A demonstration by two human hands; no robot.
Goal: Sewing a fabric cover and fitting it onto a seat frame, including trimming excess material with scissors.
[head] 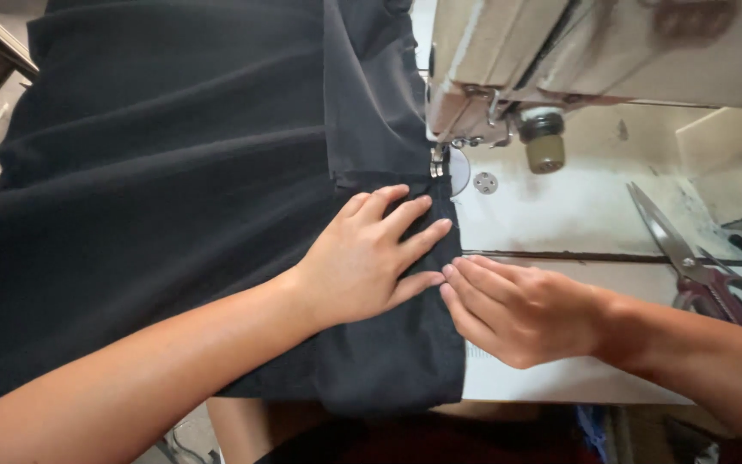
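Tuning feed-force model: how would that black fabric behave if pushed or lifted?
Likely floppy: the black fabric lies in soft folds and drapes over the table edge. Probably bunches when pushed, since the left hand presses it flat while the right hand guides its edge. Seems light.

Scissors [697, 262] on pale worktable [577, 215], right of sewing machine [594, 60].

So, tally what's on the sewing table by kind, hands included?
Hands: 2, left hand and right hand, both flat on the fabric edge
Black fabric: 1
Sewing machine: 1
Scissors: 1
Total: 5
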